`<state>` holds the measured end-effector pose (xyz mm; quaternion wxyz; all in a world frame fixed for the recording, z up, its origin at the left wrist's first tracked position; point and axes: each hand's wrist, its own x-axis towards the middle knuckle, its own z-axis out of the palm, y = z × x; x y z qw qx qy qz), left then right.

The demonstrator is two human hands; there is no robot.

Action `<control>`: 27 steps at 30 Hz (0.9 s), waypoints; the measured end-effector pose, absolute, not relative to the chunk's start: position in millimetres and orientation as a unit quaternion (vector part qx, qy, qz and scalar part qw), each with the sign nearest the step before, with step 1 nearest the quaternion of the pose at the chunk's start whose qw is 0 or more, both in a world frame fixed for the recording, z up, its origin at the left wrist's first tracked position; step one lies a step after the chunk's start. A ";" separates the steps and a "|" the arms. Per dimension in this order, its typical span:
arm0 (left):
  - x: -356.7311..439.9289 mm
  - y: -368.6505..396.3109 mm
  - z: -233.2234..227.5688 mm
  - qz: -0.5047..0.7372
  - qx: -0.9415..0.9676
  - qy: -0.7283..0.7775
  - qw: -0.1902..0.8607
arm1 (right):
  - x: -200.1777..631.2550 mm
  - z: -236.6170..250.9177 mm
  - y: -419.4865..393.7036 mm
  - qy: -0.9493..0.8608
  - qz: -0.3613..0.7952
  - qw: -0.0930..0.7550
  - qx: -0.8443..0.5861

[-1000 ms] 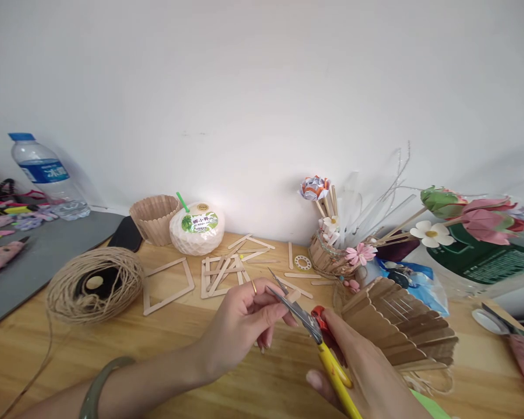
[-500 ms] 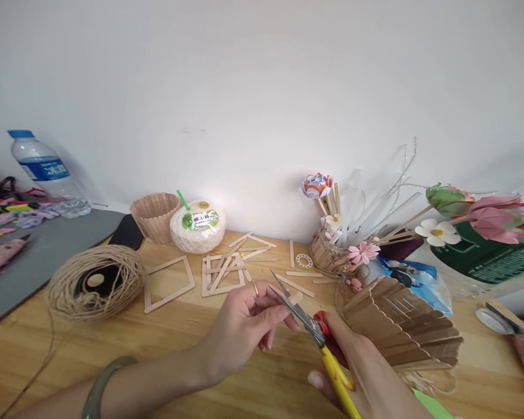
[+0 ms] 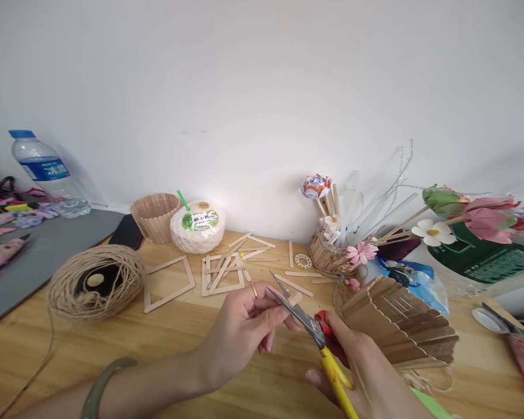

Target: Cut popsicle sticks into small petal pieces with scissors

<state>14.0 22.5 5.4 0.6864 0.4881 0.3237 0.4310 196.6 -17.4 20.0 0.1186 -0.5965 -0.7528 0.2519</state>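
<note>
My right hand (image 3: 360, 361) grips scissors (image 3: 305, 321) with yellow and red handles. Their blades point up and left, slightly apart. Between and behind the blades shows the rounded end of a wooden craft stick (image 3: 295, 298), pinched in the fingers of my left hand (image 3: 248, 326). Most of that stick is hidden by the fingers and blades. Behind my hands, more craft sticks (image 3: 299, 284) lie loose on the wooden table (image 3: 174, 343). Several are joined into frames, among them a five-sided frame (image 3: 147, 294) and an overlapping stack (image 3: 222, 273).
A twine ball (image 3: 96, 256) sits left, near a grey mat (image 3: 9, 285). At the back stand a craft-stick cup (image 3: 157, 218) and a coconut (image 3: 197, 238) with a green straw. To the right are a flower-filled holder (image 3: 327, 256) and a tipped craft-stick basket (image 3: 397, 326).
Both hands, the scissors and the stick hold almost the same position. The things on the right appear shifted very slightly left in the view.
</note>
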 end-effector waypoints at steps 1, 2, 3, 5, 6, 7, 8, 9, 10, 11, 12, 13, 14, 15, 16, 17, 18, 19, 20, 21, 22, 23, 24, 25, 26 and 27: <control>14.1 22.8 5.2 0.431 0.488 0.324 0.687 | 196.7 20.2 -17.5 -0.753 0.248 0.116 -0.598; 14.2 23.1 5.1 0.431 0.487 0.324 0.687 | 196.9 20.1 -17.5 -0.754 0.245 0.115 -0.599; 14.4 23.4 5.0 0.430 0.487 0.325 0.687 | 197.1 19.7 -17.3 -0.754 0.243 0.113 -0.600; 14.8 23.8 5.2 0.429 0.486 0.328 0.687 | 197.6 18.4 -16.3 -0.752 0.241 0.110 -0.603; 15.0 23.8 5.5 0.429 0.486 0.328 0.687 | 197.8 17.5 -15.6 -0.751 0.242 0.108 -0.605; 15.2 23.8 5.9 0.430 0.486 0.328 0.687 | 198.0 16.7 -15.0 -0.750 0.243 0.107 -0.606; 15.3 23.9 6.4 0.431 0.485 0.327 0.687 | 198.2 15.9 -14.3 -0.749 0.243 0.105 -0.607; 15.5 24.1 6.8 0.432 0.485 0.326 0.687 | 198.5 15.2 -13.7 -0.750 0.243 0.102 -0.607; 15.6 24.3 7.2 0.433 0.484 0.326 0.688 | 198.7 14.6 -13.3 -0.752 0.242 0.100 -0.605; 15.7 24.5 7.4 0.432 0.483 0.326 0.688 | 199.0 14.1 -12.9 -0.752 0.242 0.100 -0.604; 15.8 24.7 7.5 0.431 0.483 0.326 0.689 | 199.4 13.6 -12.7 -0.752 0.243 0.099 -0.605; 15.9 24.8 7.3 0.429 0.484 0.326 0.689 | 199.8 13.2 -12.6 -0.750 0.246 0.096 -0.606; 16.0 24.9 7.0 0.427 0.485 0.326 0.689 | 200.3 12.7 -12.6 -0.748 0.252 0.093 -0.606; 16.1 24.7 6.5 0.425 0.487 0.326 0.690 | 200.8 12.3 -12.6 -0.746 0.261 0.091 -0.606; 16.1 24.4 5.9 0.423 0.489 0.326 0.690 | 201.2 12.0 -12.5 -0.743 0.272 0.090 -0.605; 16.1 24.1 5.3 0.422 0.491 0.325 0.690 | 201.4 11.8 -12.5 -0.743 0.283 0.091 -0.600; 16.0 23.7 4.7 0.420 0.492 0.326 0.690 | 201.3 11.7 -12.4 -0.744 0.291 0.095 -0.595; 15.8 23.3 4.2 0.419 0.493 0.326 0.689 | 201.0 11.7 -12.4 -0.745 0.296 0.101 -0.590; 15.7 23.1 3.8 0.418 0.495 0.327 0.689 | 200.4 11.9 -12.5 -0.745 0.298 0.106 -0.587; 15.5 22.9 3.3 0.417 0.496 0.327 0.688 | 199.5 12.3 -12.6 -0.745 0.297 0.110 -0.587; 15.4 23.0 2.9 0.416 0.498 0.327 0.687 | 198.6 12.7 -12.8 -0.744 0.293 0.112 -0.590; 15.5 23.1 2.4 0.417 0.499 0.328 0.685 | 197.7 13.2 -13.0 -0.742 0.288 0.113 -0.595; 15.6 23.2 1.9 0.418 0.501 0.328 0.683 | 197.0 13.6 -13.2 -0.740 0.282 0.113 -0.601; 15.8 23.4 1.4 0.419 0.502 0.329 0.682 | 196.5 13.9 -13.4 -0.737 0.277 0.114 -0.606; 16.2 23.4 0.8 0.421 0.501 0.329 0.681 | 196.3 14.1 -13.4 -0.736 0.272 0.115 -0.609; 16.6 23.4 0.3 0.423 0.500 0.330 0.680 | 196.5 14.1 -13.3 -0.736 0.269 0.116 -0.610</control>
